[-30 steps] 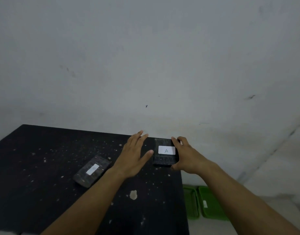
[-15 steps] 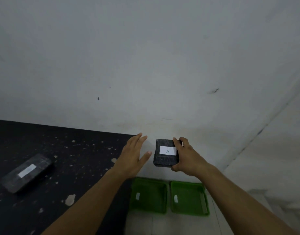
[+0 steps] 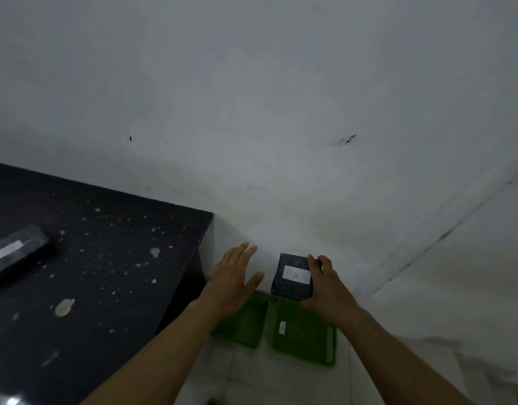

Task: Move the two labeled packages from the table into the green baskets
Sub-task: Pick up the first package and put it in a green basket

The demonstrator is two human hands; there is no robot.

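While the left hand [image 3: 233,283] hangs spread, the right hand [image 3: 328,290] pinches the flat dark package [image 3: 291,277] above 2 green baskets [image 3: 304,331].

The second package [image 3: 16,252] lies at nine o'clock on the black table [image 3: 105,287], its left end cut off by the frame edge, and its white label is too blurred to read. The table runs out of frame at the left and bottom. At six o'clock, the left hand [image 3: 233,280] and its forearm cover most of the left green basket [image 3: 246,325]. The right hand [image 3: 328,290] and the package marked A [image 3: 293,277] hide the far rim of the right green basket [image 3: 304,337], whose small white tag is unreadable.
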